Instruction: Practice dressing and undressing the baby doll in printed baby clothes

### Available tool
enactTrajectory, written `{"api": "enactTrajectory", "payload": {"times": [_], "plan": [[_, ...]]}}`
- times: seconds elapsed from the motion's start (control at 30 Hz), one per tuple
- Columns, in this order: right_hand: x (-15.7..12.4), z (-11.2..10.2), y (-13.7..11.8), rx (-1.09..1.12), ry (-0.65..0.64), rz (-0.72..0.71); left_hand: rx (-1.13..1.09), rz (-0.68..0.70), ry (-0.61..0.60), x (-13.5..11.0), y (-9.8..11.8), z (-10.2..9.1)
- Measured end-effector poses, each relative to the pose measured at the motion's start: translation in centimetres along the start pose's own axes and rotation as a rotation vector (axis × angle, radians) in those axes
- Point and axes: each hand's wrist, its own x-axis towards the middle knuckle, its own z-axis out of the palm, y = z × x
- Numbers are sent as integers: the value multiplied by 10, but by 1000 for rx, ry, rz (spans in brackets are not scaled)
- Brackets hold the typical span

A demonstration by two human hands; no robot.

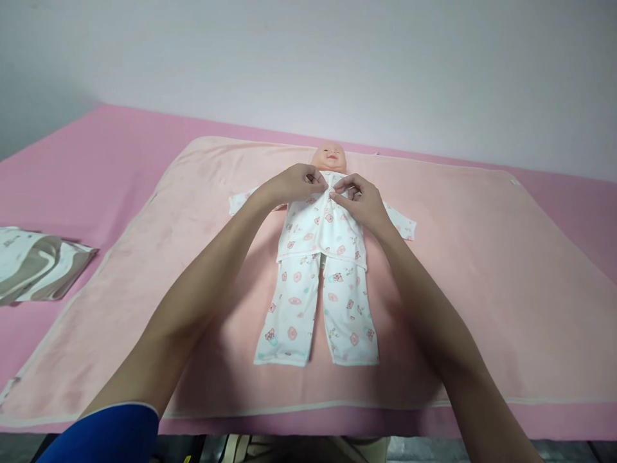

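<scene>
A baby doll (330, 156) lies on its back, dressed in a white baby shirt (322, 225) printed with small pink figures. Matching trousers (294, 308) cover its legs, and the sleeves spread out to both sides. At the upper chest, my left hand (299, 182) pinches the shirt's front edge from the left. My right hand (359, 198) grips the same front opening from the right, thumb and fingers close together. The fingertips of both hands nearly meet just below the doll's chin. Whatever fastener may be between them is too small to make out.
Under the doll lies a peach blanket (482, 289) with a pale border, spread over a pink table cover (62, 167). Folded cloth (43, 267) in white and brown sits at the left. A plain wall (337, 64) rises behind the table.
</scene>
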Motion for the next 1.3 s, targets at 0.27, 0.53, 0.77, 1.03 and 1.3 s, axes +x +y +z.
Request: {"api": "enactTrajectory", "payload": {"times": [0.27,0.53,0.77,1.03,1.3], "plan": [[39,-25,3,-180,-87,21,127,297,274,41,-34,13],[59,-10,16,-148,-33,-83,221,388,382,50,-37,19],[61,1,19,-31,-7,-24,51,360,329,52,-38,20],[57,-8,15,14,-75,26,2,309,325,46,-31,22],[60,-6,24,40,-71,88,-27,315,318,41,-25,21]]}}
